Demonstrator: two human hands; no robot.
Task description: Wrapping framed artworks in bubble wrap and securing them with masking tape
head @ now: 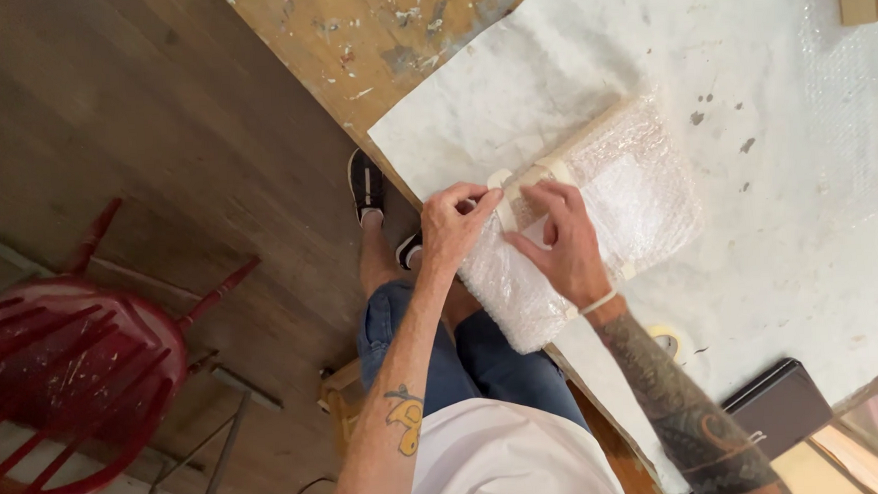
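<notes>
Bubble-wrapped parcel (607, 203) is lying at the near edge of the worktop (780, 249), overhanging it slightly, under both hands. Beige tape (531, 179) is crossing its top. Left hand (451, 226), fingers curled, is pinching the tape's end; right hand (564, 242), fingers half-bent, is pressing the tape down.
</notes>
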